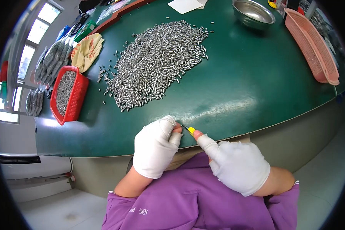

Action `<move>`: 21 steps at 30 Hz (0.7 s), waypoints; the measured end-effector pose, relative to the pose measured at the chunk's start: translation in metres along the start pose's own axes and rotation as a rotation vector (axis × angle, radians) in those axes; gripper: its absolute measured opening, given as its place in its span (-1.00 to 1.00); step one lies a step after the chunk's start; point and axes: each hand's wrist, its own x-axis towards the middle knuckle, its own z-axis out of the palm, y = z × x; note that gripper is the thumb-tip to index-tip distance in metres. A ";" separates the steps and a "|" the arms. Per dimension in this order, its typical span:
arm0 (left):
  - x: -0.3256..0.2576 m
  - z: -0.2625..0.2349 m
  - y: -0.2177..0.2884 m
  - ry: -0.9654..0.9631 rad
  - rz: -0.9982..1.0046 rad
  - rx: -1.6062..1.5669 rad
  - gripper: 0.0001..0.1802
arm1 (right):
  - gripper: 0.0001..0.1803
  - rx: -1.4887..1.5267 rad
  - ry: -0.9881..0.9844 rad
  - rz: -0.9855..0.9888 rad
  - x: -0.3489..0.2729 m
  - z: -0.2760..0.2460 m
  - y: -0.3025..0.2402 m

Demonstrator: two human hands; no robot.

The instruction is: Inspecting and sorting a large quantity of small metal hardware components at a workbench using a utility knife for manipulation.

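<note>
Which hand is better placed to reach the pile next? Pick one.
Probably the left hand: it sits nearer the pile, while the right hand holds the yellow tool. Whether the left holds anything is unclear.

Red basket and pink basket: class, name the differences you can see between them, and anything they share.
The red basket is at the picture's left, the pink basket at its right. The red basket holds small metal pieces; none show in the pink basket. Both have walls pierced with holes.

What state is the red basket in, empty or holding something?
Holding something: the red basket has many small metallic pieces inside, hiding its floor.
</note>
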 end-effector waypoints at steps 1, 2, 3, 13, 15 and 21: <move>0.000 0.000 0.001 0.003 0.004 0.002 -0.88 | -0.34 -0.029 -0.023 0.031 0.001 -0.001 -0.002; 0.000 0.000 0.001 0.005 -0.019 -0.018 -0.89 | -0.34 -0.057 -0.044 0.061 0.001 -0.002 -0.003; 0.000 0.000 0.003 0.008 -0.042 -0.037 -0.90 | -0.34 -0.060 -0.038 0.060 0.000 -0.002 -0.003; -0.023 -0.037 -0.040 0.074 -0.298 -1.232 -0.74 | -0.50 1.312 0.470 0.261 0.011 0.013 0.029; -0.021 -0.046 -0.045 0.060 -0.307 -1.443 -0.69 | -0.58 1.625 0.313 0.172 0.026 0.021 0.011; -0.022 -0.054 -0.063 0.108 -0.291 -1.834 -0.81 | -0.71 1.217 -0.005 0.066 0.073 0.051 -0.023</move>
